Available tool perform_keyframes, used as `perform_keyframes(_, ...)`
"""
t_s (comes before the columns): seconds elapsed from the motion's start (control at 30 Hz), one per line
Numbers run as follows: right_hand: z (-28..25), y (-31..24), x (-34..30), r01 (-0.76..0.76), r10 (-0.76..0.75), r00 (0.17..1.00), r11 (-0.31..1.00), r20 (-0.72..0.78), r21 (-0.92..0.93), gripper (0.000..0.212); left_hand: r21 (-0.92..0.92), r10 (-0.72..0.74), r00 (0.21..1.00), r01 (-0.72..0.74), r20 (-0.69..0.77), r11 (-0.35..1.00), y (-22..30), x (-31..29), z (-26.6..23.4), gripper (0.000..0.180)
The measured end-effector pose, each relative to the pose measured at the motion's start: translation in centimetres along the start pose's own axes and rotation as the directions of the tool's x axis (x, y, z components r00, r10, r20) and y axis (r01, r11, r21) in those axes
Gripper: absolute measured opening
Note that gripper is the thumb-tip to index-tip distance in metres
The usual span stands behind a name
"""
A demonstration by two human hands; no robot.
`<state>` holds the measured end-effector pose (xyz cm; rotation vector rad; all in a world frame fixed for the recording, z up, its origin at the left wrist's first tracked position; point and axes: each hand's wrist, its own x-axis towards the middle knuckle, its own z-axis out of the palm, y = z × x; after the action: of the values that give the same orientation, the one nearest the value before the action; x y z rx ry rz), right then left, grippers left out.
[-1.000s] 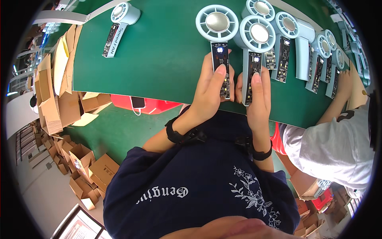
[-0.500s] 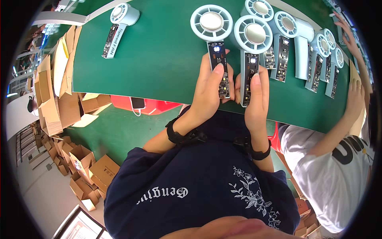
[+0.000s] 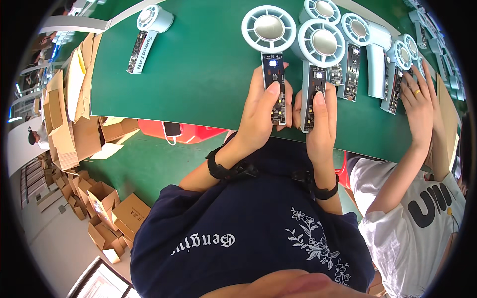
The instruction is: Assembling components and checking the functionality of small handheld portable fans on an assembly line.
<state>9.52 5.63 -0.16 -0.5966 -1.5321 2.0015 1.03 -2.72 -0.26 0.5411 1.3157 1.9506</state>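
Two light blue handheld fans are held upright side by side over the table's near edge, their handles uncovered so that black circuit boards show. My left hand (image 3: 264, 107) is closed round the handle of the left handheld fan (image 3: 269, 30), thumb pressed on its board. The right handheld fan (image 3: 322, 43) is gripped by my right hand (image 3: 320, 109), its thumb likewise on the board. A small white light glows near the top of each board. Just beyond my right hand lie several more such fans (image 3: 356, 30), with boards exposed on most.
One fan (image 3: 149, 20) lies apart on the green table (image 3: 198, 74) at the left. A co-worker's hands (image 3: 418, 107) reach in at the right. Cardboard boxes (image 3: 69, 124) stand left of the table. A red stool (image 3: 194, 131) with a phone (image 3: 172, 129) is below its edge.
Both held fans have shifted slightly right, still in my hands. The co-worker's hands have come down and inward onto the fans at the right.
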Motion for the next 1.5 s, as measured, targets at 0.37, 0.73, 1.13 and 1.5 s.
perform_keyframes(0.37,0.6,-0.2,0.1,0.017,-0.019,0.999,0.999,-0.045,-0.045,0.035,-0.088,0.069,0.998,-0.068,0.001,0.994,-0.6,0.0,-0.3,0.031)
perform_keyframes(0.73,-1.4,-1.7,-0.4,0.011,-0.016,0.996,0.998,-0.083,-0.058,0.033,-0.063,0.062,0.998,-0.06,0.028,0.996,-0.3,0.2,0.5,0.037)
perform_keyframes(1.13,-12.7,-6.9,-0.7,0.004,-0.076,0.904,0.986,-0.42,-0.169,0.039,-0.131,-0.353,0.932,0.361,0.079,0.923,2.0,3.7,-1.0,0.034)
perform_keyframes(1.5,-18.7,-6.9,3.2,-0.18,0.114,0.857,0.98,-0.503,-0.083,0.042,-0.046,-0.429,0.898,0.435,0.095,0.899,1.9,5.8,-0.4,0.038)
